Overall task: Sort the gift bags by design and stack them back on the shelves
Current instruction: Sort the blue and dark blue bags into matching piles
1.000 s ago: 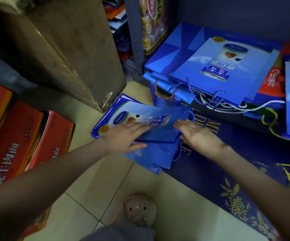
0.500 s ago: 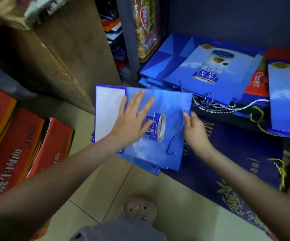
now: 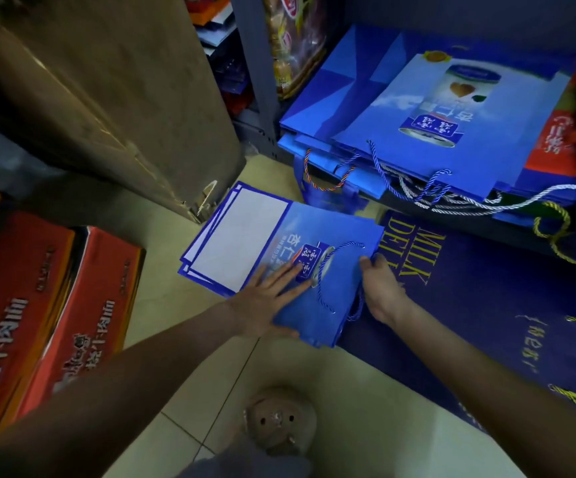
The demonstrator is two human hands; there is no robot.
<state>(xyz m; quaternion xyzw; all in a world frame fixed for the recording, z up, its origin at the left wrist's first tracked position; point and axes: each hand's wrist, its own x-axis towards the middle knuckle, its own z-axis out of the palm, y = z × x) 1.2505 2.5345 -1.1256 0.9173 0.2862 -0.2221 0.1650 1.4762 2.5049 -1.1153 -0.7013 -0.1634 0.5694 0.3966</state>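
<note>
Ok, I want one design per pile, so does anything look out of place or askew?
Yes. On the shelf, a red bag sits among the blue bags, and their cords spill tangled over the edge. The floor stack is fanned at its far corner, edges not lined up.

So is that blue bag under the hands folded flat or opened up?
Folded flat: the blue bag lies level on the pile, left hand pressed on it.
</note>
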